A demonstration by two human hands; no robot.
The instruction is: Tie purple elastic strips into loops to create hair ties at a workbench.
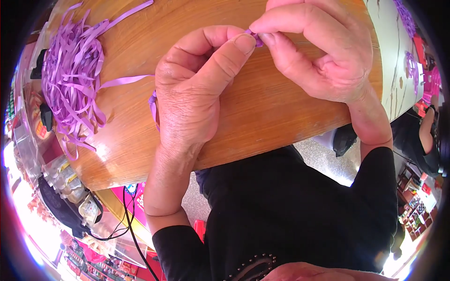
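Over the wooden table, my left hand (pixel 194 84) pinches a small bunched piece of purple ribbon (pixel 258 41) between thumb and forefinger. The thumb and forefinger of my right hand (pixel 323 51) close on the other side of that same bit, so the fingertips of both hands nearly meet. Most of the held ribbon is hidden by the fingers. Beside my left wrist, a knotted purple ribbon end (pixel 153 99) shows at the edge of the hand. A large tangled heap of purple ribbons (pixel 75 75) lies to the left, and one strand runs from it toward my left hand.
The wooden table (pixel 281 117) has a curved near edge close to my body. At the right stands a white marbled surface (pixel 396 61) with more purple ribbons (pixel 412 65). Black cables (pixel 126 210) hang at the lower left. Another person (pixel 417 136) in dark clothing is at the far right.
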